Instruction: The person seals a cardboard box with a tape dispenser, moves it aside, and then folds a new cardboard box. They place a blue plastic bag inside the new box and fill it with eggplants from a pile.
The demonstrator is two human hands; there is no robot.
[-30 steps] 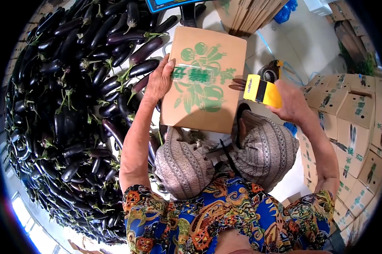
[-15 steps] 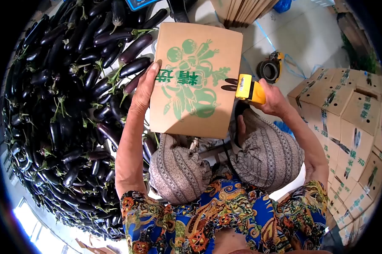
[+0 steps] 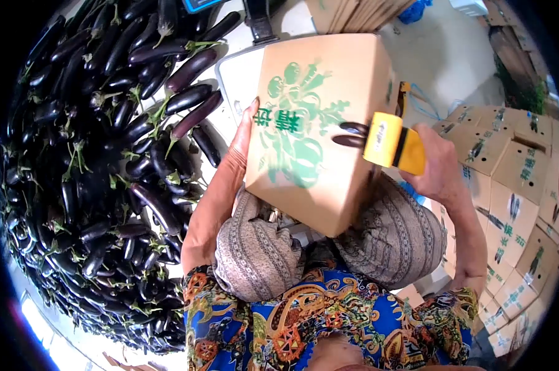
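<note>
A cardboard box [image 3: 316, 161] with green vegetable print is tilted above the knees, its right side face showing. My left hand [image 3: 242, 136] lies along the box's left edge, its fingers mostly hidden behind the box. My right hand [image 3: 437, 164] is wrapped round a yellow tape dispenser [image 3: 383, 137] with a black band, held beside the box's upper right edge. Whether the dispenser touches the box I cannot tell.
A large pile of eggplants [image 3: 106, 185] covers the left side. Stacked printed cartons [image 3: 514, 204] stand at the right. Flat cardboard sheets [image 3: 360, 15] are at the top, near a scale [image 3: 236, 74] partly behind the box.
The box has turned and shifted right, so its right side face now shows. My right hand has moved right and slightly down with the dispenser, and my left hand has moved right with the box.
</note>
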